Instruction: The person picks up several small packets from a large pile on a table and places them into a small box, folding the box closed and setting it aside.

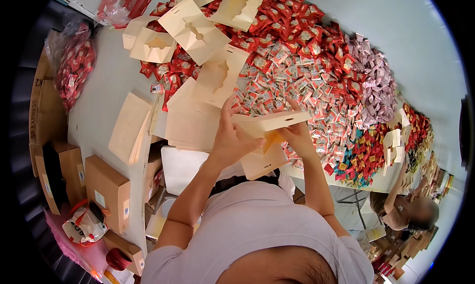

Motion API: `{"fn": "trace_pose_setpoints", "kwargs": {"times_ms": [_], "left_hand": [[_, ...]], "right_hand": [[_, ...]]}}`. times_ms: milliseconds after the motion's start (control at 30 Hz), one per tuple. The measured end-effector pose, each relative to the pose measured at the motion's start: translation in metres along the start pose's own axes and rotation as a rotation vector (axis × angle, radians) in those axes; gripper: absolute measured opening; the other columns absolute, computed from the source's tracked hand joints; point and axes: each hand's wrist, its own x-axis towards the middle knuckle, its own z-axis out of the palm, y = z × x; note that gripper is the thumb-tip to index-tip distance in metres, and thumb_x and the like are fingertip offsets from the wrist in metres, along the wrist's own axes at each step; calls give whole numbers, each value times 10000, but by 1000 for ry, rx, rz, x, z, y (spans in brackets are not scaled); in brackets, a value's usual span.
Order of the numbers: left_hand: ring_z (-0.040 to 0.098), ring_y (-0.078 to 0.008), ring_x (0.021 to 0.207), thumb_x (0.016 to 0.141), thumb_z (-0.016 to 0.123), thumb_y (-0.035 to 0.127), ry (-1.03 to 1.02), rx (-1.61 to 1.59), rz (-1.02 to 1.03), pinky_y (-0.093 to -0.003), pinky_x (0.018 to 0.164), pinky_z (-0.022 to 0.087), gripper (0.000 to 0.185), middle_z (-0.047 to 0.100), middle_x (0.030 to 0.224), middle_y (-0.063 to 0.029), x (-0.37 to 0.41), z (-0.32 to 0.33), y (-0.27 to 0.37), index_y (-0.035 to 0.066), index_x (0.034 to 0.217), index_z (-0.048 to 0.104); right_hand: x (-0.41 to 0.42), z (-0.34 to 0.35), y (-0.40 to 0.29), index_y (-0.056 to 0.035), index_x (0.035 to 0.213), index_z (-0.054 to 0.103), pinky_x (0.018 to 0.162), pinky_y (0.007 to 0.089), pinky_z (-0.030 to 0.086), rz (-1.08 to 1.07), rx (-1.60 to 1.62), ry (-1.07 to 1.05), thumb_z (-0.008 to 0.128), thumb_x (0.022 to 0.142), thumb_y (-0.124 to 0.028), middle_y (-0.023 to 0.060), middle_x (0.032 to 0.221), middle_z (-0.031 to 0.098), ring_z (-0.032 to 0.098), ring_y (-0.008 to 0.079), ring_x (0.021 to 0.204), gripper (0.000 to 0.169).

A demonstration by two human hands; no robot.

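Note:
Between my hands is a partly folded cream paperboard carton (261,161), tilted over the table's front edge. Its upper panel has a slot, and some yellow shows inside the fold. My left hand (233,135) holds the carton's left side, thumb pressed on the panel and fingers raised. My right hand (297,134) grips the right side, with some fingers hidden behind the upper panel. Just left of the carton lie flat cream sheets (191,115). Beyond my hands spreads a heap of small white-and-red packets (289,80).
Shaped cream cartons (195,30) rest on red packets (289,17). Purple packets (376,83) and multicoloured ones (365,152) are heaped rightward. A stack of folded blanks (130,126) lies left, near brown boxes (107,193). Another person (399,210) works at the far right.

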Motion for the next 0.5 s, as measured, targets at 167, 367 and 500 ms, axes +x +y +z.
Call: {"fn": "trace_pose_setpoints", "kwargs": {"times_ms": [167,367,500], "left_hand": [[396,-260,1157,603,769,186,-20,120,-3,-365,894,404,1069,332,1269,-196,-4,11,-15,82,1391,54],[425,-218,1135,661,703,96,-171,-280,-448,-313,831,453,1015,366,1250,-163,9,-6,-24,72,1398,7],[437,-191,1106,671,689,79,-55,-295,-235,-311,841,455,984,388,1225,-115,18,-14,-28,92,1399,27]], "right_hand": [[1,10,-14,-6,1306,298,676,341,512,26,-653,114,631,736,-184,168,1063,589,627,242,846,684],[25,-8,-4,24,1159,426,640,366,479,145,-793,-47,610,728,-244,192,842,608,619,300,742,540],[60,-22,-9,22,1147,461,728,326,467,138,125,-337,590,767,-231,149,1008,588,586,209,907,474]]}}
